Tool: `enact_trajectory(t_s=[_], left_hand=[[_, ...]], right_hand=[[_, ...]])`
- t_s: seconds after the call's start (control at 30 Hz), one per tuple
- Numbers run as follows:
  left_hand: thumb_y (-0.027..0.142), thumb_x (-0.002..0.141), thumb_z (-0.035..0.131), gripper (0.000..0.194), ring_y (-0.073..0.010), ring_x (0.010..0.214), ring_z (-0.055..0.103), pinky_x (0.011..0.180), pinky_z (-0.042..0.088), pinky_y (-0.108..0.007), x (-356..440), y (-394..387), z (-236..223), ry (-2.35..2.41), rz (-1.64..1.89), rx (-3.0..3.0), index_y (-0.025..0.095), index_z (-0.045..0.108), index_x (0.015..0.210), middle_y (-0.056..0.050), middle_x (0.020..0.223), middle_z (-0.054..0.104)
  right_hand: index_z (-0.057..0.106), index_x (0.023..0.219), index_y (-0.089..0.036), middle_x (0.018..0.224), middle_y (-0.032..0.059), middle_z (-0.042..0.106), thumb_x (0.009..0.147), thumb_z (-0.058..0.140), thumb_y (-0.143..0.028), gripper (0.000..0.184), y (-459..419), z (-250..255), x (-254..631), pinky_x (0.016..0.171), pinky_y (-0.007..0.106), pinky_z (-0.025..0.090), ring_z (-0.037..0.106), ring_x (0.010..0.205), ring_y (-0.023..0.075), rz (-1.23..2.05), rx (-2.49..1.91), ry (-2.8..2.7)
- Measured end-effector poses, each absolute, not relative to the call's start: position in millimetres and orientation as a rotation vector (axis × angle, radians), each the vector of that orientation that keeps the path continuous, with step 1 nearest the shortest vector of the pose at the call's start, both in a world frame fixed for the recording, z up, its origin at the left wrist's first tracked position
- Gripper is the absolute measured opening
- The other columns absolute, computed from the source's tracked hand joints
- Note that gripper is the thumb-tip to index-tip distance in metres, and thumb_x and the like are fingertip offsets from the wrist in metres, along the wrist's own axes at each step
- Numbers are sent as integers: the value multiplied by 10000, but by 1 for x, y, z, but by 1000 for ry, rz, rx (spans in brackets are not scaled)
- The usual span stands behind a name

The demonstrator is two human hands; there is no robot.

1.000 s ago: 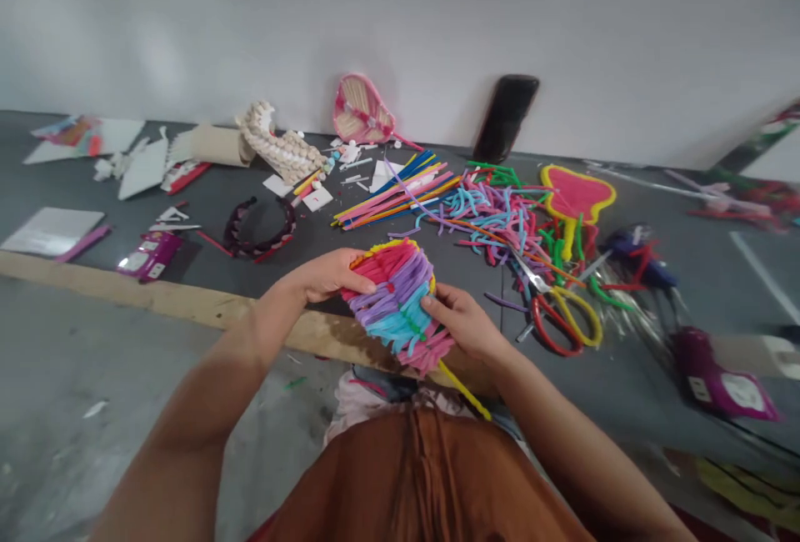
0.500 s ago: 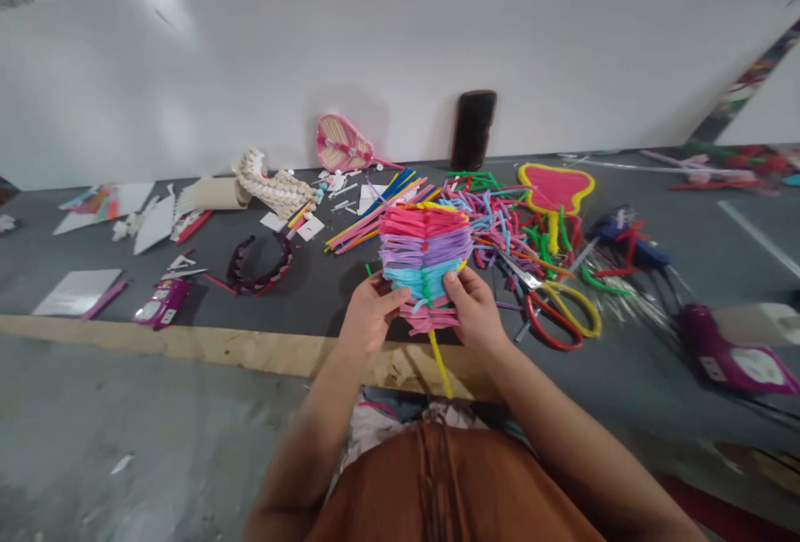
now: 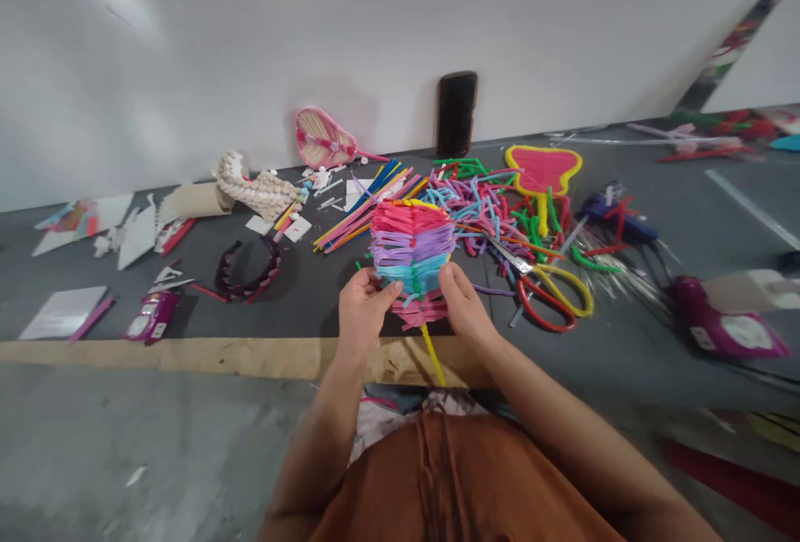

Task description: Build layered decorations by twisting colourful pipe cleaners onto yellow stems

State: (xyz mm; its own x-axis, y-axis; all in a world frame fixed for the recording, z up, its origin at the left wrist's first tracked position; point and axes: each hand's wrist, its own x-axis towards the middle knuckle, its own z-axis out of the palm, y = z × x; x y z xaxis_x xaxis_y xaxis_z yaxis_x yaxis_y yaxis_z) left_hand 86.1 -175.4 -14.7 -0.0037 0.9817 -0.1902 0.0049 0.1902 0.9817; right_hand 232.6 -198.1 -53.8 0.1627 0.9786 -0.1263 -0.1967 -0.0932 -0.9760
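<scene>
Between my hands, over the table's front edge, is a striped pipe-cleaner craft with red, purple, blue and pink rows and a yellow stem pointing down toward me. My left hand grips its lower left side, thumb on the front by the blue rows. On the lower right side, my right hand pinches the edge with thumb and fingers. Behind it lies a tangled pile of coloured pipe cleaners. Scissors with red and yellow handles rest to the right of my right hand.
A pink-and-yellow fan shape lies beyond the scissors. A phone leans on the white wall, near a pink leaf-shaped piece. To the left are a dark headband and a purple packet; a purple glue gun sits far right.
The camera view has tilted and shifted slightly, moving the table items left in the picture. Both hands keep hold of the pipe-cleaner craft, with the right fingers slightly changed at its edge.
</scene>
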Motion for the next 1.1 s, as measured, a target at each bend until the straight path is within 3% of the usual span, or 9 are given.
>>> enact_trajectory(t_s=[0.2, 0.3, 0.47, 0.57, 0.7, 0.9, 1.1], left_hand=[[316, 664, 765, 273, -137, 686, 647, 695, 527, -242, 86, -180, -12, 1327, 1018, 1148, 171, 603, 829, 10, 758, 686], [315, 656, 785, 350, -142, 721, 663, 710, 538, -247, 82, -178, -9, 1243, 968, 1103, 167, 619, 926, 2, 813, 702], [444, 668, 784, 442, -125, 576, 639, 537, 513, -221, 71, -173, -17, 1140, 965, 913, 163, 616, 964, 1, 747, 699], [450, 615, 820, 459, -106, 564, 629, 524, 497, -197, 67, -172, -26, 1184, 1036, 927, 174, 608, 915, 19, 716, 691], [462, 585, 831, 473, -112, 580, 635, 524, 498, -199, 65, -176, -31, 1225, 1105, 963, 179, 620, 900, 21, 724, 698], [368, 651, 806, 374, -151, 699, 676, 642, 560, -249, 62, -191, -29, 1287, 1209, 1103, 173, 676, 942, -11, 843, 733], [376, 709, 771, 348, -164, 725, 690, 657, 578, -258, 60, -194, -25, 1359, 1185, 1194, 160, 684, 968, -37, 869, 742]], right_hand=[[513, 849, -229, 767, -18, 541, 888, 473, -540, 315, -199, -56, 231, 681, 284, 380, 462, 704, 159, 1010, -1333, -987], [485, 844, -232, 749, -26, 513, 912, 448, -469, 249, -201, -52, 231, 663, 280, 363, 448, 687, 152, 936, -1363, -1033], [448, 765, -234, 650, -56, 449, 888, 500, -405, 217, -209, -45, 229, 592, 263, 325, 403, 603, 127, 889, -1366, -1067], [514, 808, -221, 668, -55, 499, 813, 626, -402, 213, -215, -41, 225, 577, 250, 341, 427, 592, 116, 941, -1329, -1105], [562, 962, -202, 831, -12, 620, 726, 733, -426, 368, -216, -39, 220, 631, 250, 426, 551, 709, 145, 1065, -1220, -1077], [629, 984, -171, 883, 20, 671, 857, 591, -415, 278, -210, -38, 219, 722, 273, 473, 591, 788, 167, 1001, -1215, -998], [637, 1010, -182, 918, 31, 669, 863, 587, -401, 269, -211, -41, 215, 770, 296, 484, 580, 813, 175, 1045, -1160, -933]])
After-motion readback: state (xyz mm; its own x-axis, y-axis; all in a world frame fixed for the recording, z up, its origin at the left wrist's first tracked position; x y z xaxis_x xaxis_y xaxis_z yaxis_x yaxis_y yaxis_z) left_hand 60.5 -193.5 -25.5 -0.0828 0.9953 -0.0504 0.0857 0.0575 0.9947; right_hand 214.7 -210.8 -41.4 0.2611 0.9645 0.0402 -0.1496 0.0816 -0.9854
